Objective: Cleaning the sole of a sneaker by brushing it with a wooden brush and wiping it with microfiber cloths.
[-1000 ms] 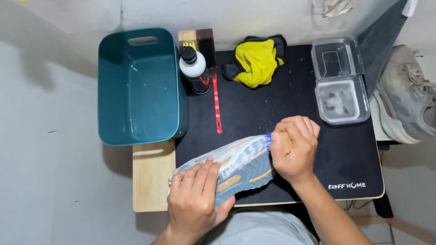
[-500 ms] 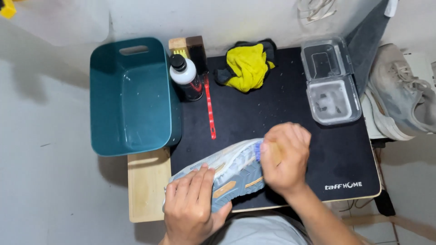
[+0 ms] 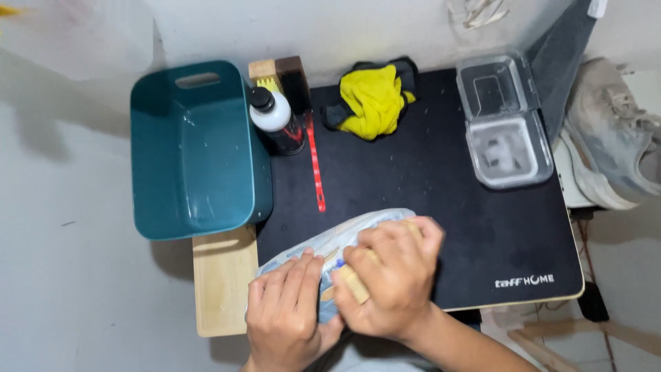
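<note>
Here my left hand (image 3: 292,313) pins the pale blue shoe (image 3: 344,244) at the black surface (image 3: 427,186)'s near edge, fingers clamped on it, while my right hand (image 3: 389,275) grips a wooden-handled brush (image 3: 352,281); a hard stroke could skid it off.

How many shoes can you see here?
2. One light blue shoe lies on the black mat under the left hand and right hand. One grey shoe sits off the table's right edge. Others may be out of view.
</note>
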